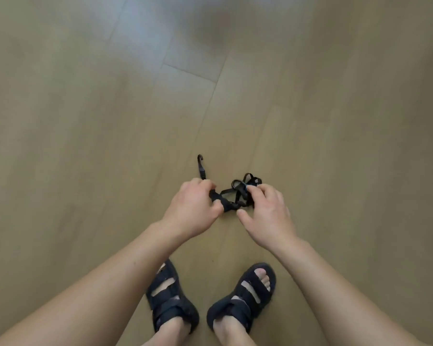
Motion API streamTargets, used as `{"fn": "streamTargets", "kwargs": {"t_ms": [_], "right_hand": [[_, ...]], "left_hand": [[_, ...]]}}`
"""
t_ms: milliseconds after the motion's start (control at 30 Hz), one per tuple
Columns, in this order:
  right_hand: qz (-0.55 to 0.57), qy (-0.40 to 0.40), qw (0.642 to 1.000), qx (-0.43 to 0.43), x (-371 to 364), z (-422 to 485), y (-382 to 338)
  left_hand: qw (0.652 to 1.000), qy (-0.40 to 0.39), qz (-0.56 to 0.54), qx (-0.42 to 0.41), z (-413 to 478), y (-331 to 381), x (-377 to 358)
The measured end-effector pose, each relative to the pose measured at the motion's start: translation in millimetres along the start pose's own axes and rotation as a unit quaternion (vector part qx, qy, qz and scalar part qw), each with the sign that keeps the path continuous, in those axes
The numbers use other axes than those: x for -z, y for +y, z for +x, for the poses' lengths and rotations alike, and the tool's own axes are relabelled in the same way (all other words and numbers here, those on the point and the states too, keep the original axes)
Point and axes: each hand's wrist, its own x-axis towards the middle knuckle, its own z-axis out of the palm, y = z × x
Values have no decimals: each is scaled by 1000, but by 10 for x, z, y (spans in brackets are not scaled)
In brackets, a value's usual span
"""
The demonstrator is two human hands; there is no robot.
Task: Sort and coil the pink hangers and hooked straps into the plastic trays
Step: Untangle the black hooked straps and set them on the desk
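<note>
Our left hand (194, 208) pinches the strap (225, 206) just below its hook (200, 158), the loops (243, 193) bunch between our hands over the floor (85, 146), and our right hand (267, 216) curls round them, thumb free, so we're mid-coil and next we likely wind the slack in.

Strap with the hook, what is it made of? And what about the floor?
The strap looks like woven fabric webbing, matte black: it bends into floppy loops. Its hook seems hard, plastic or coated metal; it holds a stiff curve, but it is too small to tell which. The floor looks like wood-look planks, smooth with a slight sheen and straight seams.
</note>
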Motion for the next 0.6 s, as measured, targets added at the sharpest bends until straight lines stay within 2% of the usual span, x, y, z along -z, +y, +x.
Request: {"fn": "streamTargets", "kwargs": {"t_ms": [167, 300, 467, 600], "right_hand": [[-71, -27, 996, -35, -940, 961, 498], [-83, -29, 994, -61, -1361, 1294, 779], [82, -26, 994, -74, -1240, 1181, 734], [216, 9, 976, -9, -559, 578, 336]], "left_hand": [[1000, -17, 16, 13, 802, -468, -689], [999, -26, 30, 16, 1037, -731, -961], [997, -50, 48, 15, 866, -711, -825], [997, -58, 55, -4, 436, -335, -383]]}}
